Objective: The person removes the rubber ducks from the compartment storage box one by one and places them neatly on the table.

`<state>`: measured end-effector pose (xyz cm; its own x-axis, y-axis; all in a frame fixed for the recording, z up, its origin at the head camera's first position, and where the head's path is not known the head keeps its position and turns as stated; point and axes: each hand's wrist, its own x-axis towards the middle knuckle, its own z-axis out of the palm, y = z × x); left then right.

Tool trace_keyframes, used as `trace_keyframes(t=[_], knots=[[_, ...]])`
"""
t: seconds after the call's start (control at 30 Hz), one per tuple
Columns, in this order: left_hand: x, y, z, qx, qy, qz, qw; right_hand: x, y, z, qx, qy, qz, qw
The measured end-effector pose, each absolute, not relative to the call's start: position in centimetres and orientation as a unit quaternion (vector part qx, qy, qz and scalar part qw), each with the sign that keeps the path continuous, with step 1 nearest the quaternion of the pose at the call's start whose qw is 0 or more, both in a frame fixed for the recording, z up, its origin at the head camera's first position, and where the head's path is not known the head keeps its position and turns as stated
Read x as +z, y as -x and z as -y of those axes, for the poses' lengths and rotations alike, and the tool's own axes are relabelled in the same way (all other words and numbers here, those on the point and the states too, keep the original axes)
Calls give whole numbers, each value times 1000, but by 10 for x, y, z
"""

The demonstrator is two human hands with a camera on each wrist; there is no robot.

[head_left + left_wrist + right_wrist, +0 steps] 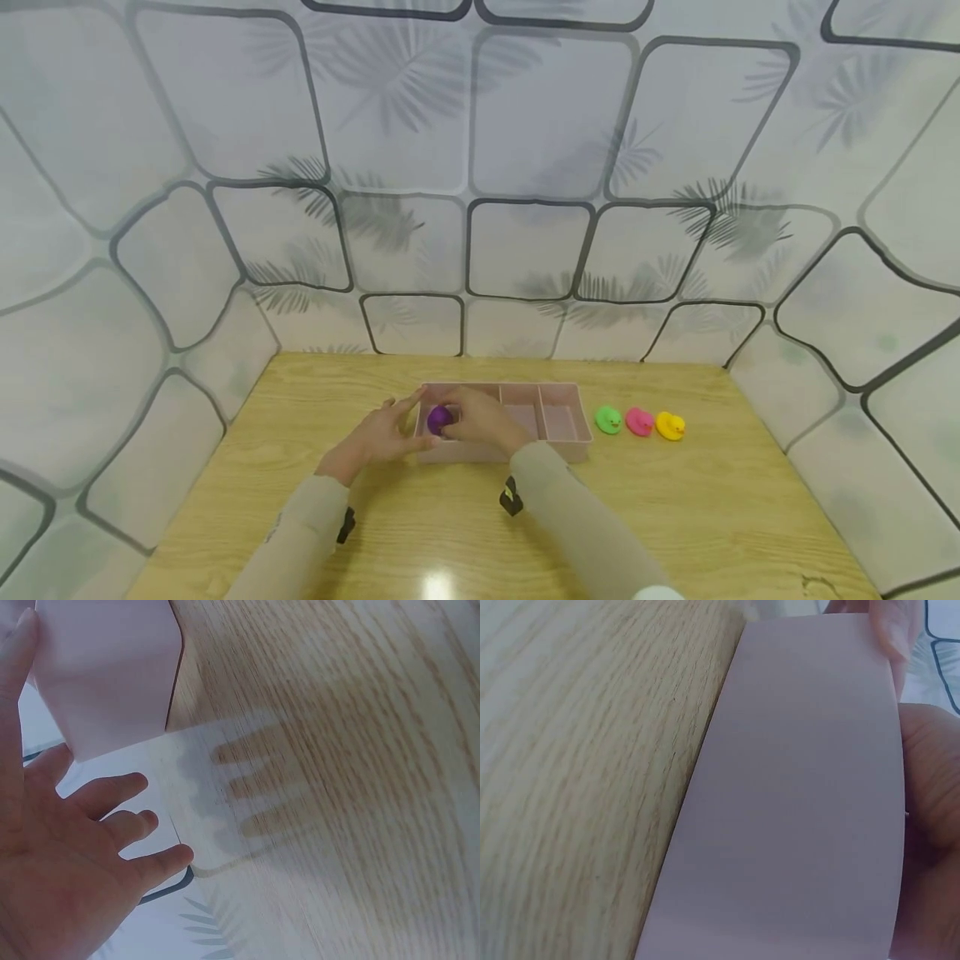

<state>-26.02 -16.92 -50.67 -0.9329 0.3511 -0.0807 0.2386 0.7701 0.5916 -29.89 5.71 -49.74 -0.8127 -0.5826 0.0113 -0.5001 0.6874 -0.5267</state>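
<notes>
A pink box (558, 450) with dividers sits on the table, and a round purple ball (438, 419) lies inside its leftmost compartment. My right hand (483, 417) reaches over the front rim, with thumb and fingers curled at the ball's right side. In the right wrist view the box's front wall (787, 787) hides most of that hand. My left hand (386, 433) is at the box's left end, thumb along the front rim. Its other fingers (109, 791) are spread and loosely bent beside the end wall in the left wrist view, holding nothing.
Right of the box, a green rubber duck (608, 420), a pink rubber duck (640, 422) and a yellow rubber duck (671, 426) stand in a row. Patterned walls (405, 250) enclose the wooden table (675, 517) at the back and both sides.
</notes>
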Motion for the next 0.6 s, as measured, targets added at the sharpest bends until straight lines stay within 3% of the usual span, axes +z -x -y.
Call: trace_keyframes(t=[0.6], knots=[[-505,260,169,298,-160,-936,100,-495,308,-44,-173,291,-936,94]])
